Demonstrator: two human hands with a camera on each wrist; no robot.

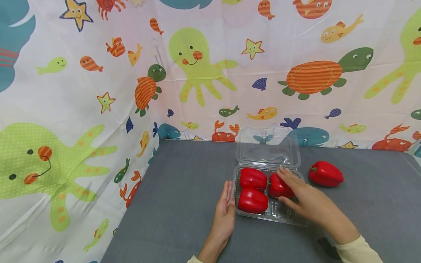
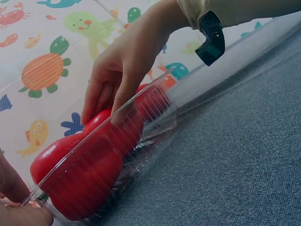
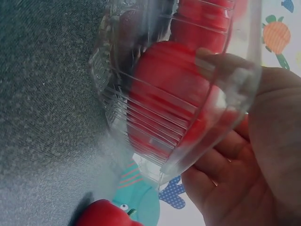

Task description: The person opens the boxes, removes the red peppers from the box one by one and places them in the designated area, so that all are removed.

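Nearest us, low at the right, is the pale right sleeve [image 1: 358,251], with a dark device [image 2: 210,38] at its cuff. From it the right hand [image 1: 306,201] reaches over the clear container [image 1: 276,212], its thumb and fingers curled round the third pepper [image 1: 279,186], which sits inside, between our two hands. The left hand [image 1: 223,217] stands at the container's left wall, its straight fingers touching the rim.

In the container's left half we see the far pepper [image 1: 253,179] and the near pepper [image 1: 253,201], side by side. The lid [image 1: 268,149] tilts up at the grey desk's [image 1: 184,182] far edge, close against the patterned curtain [image 1: 210,120], so we have little room there. The loose pepper [image 1: 326,174] lies just beside the container's far right corner. We have broad room toward the desk's left edge, and more beyond the loose pepper toward the right.
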